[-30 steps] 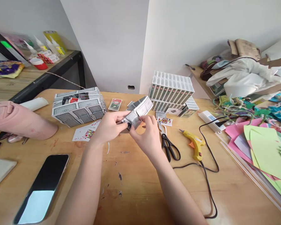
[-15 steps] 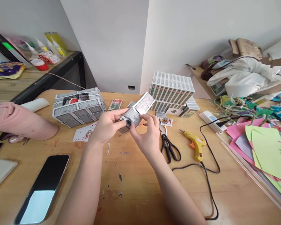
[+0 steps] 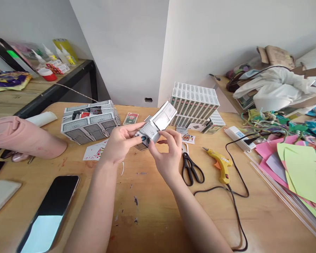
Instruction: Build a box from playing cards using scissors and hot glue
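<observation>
Above the middle of the table, a small box made of playing cards (image 3: 149, 130) is tilted up between my hands, its patterned grey backs outward and a strip of cards (image 3: 164, 115) extending from its upper right. My left hand (image 3: 122, 142) is closed on the box's left side, thumb on the near face. On the right, my right hand (image 3: 169, 151) grips the lower right edge between thumb and fingers. Behind the right hand lie black-handled scissors (image 3: 191, 168). A larger card-built box (image 3: 88, 124), with loose items inside, stands left of my hands.
Stacked card packs (image 3: 195, 100) stand at the back. Loose cards (image 3: 94, 151) lie left of my hands. A yellow glue gun (image 3: 221, 163) and its cord lie right, near a power strip (image 3: 238, 137) and coloured paper (image 3: 302, 172). A phone (image 3: 51, 211) and pink bottle (image 3: 26, 137) are left.
The card strip on the small box has tilted up slightly and bends more. My right thumb and fingers have shifted a little along the box's edge. The whole view has moved slightly.
</observation>
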### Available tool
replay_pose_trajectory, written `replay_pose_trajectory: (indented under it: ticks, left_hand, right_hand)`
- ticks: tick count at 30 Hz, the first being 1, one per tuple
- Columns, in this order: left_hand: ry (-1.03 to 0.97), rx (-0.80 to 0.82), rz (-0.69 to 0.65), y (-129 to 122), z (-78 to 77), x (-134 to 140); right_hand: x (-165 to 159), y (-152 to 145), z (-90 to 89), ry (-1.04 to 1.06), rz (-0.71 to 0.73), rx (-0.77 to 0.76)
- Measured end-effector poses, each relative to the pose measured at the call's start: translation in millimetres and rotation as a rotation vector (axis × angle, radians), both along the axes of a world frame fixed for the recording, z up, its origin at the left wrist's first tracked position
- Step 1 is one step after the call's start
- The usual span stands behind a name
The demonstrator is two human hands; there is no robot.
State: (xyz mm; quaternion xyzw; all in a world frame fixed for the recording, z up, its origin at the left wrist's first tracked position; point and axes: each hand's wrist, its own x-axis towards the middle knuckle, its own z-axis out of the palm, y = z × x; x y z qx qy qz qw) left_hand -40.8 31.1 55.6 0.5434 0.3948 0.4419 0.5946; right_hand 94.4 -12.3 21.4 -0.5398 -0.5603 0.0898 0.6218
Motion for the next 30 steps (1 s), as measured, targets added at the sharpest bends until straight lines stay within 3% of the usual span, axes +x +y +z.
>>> replay_pose_trajectory:
  ticks: [6,13,30]
  left_hand:
    - [-0.033,0.004,-0.003,-0.5,3.2,0.7]
    - [-0.067,0.013,-0.005,-0.5,2.6,1.0]
    - [-0.01,-0.015,0.026,-4.8,8.1,-3.3]
  right_hand:
    - [3.4,0.0,0.0,0.016,0.033,-0.025]
    - [10.8,1.2,3.6,0.105,0.17,-0.076]
    - [9.4,-3.9,9.0,0.027,0.149,-0.078]
